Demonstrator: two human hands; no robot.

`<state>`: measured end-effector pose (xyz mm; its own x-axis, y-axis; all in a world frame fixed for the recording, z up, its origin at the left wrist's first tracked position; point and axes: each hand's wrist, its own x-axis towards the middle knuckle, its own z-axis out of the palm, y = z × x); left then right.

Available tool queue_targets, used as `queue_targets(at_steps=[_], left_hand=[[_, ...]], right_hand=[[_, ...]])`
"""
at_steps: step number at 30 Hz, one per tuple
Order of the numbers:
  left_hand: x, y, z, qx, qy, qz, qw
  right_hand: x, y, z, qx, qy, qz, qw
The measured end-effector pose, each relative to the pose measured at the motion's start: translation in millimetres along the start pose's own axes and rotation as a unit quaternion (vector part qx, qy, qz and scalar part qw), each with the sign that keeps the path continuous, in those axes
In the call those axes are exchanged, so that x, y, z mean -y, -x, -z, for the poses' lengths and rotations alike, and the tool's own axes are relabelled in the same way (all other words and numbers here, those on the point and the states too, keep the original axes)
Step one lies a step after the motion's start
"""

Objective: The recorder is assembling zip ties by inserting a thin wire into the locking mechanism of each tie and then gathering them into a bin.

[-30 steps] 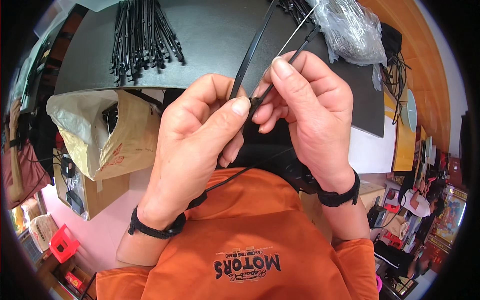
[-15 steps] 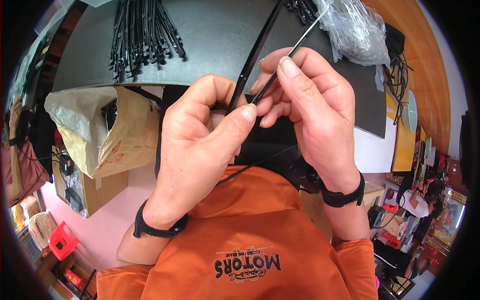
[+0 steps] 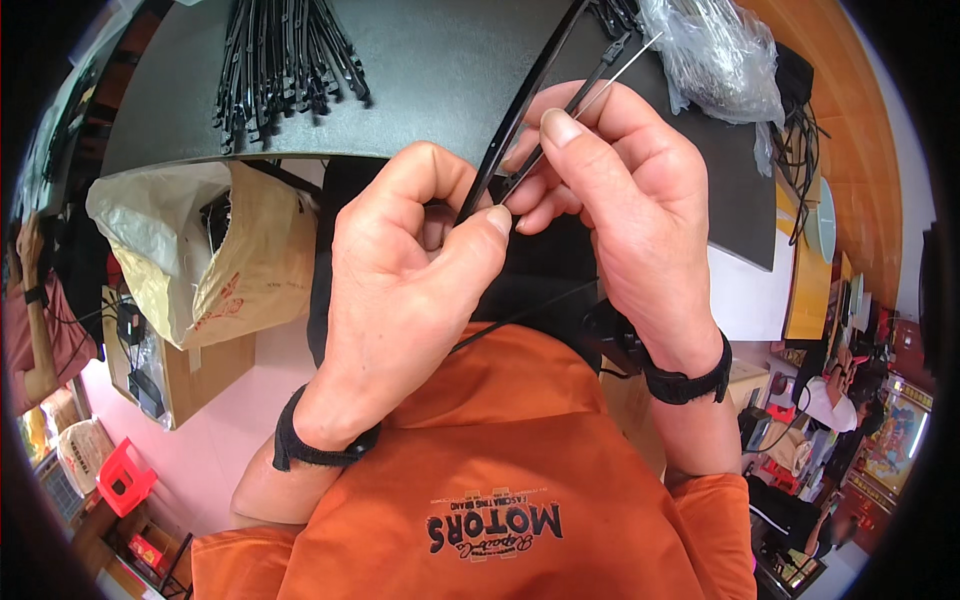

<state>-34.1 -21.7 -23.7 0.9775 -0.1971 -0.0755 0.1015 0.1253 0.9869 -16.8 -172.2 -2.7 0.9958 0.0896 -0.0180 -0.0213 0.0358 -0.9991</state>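
My left hand (image 3: 405, 270) is closed, thumb and curled fingers pinching the lower end of a long, glossy black strip (image 3: 518, 110). Up and away from me the strip slants, past the picture's top edge. My right hand (image 3: 635, 205) pinches a narrower black strip (image 3: 603, 68) between thumb and fingers; this piece has a wider, jointed far end. Beside it a thin silvery strip (image 3: 640, 56) sticks out from the same grip. The lower ends of the pieces meet near my left thumb tip, where the fingers partly hide how they touch.
Many similar black strips (image 3: 285, 70) lie bunched on the dark tabletop (image 3: 430, 90). Clear plastic wrapping (image 3: 715, 65) covers a bundle at the far right, near black cables (image 3: 800, 150). An open paper bag (image 3: 250, 260) sits below the left edge. Other people are at both sides.
The narrower black strip and the silvery strip now show apart at their far ends, where one slim line showed before. The long strip leans further right. Both hands stay nearly in place.
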Motion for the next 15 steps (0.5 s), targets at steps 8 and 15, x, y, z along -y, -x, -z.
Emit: queue_targets(at_steps=[8, 15], left_hand=[[2.2, -1.3, 0.3, -0.010, -0.016, 0.026, 0.999], [3.0, -0.3, -3.5, -0.012, 0.010, 0.015, 1.000]], right_hand=[[-2.2, 0.7, 1.3, -0.007, 0.012, 0.002, 1.000], [-0.6, 2.8, 0.9, -0.015, 0.034, 0.000, 0.999]])
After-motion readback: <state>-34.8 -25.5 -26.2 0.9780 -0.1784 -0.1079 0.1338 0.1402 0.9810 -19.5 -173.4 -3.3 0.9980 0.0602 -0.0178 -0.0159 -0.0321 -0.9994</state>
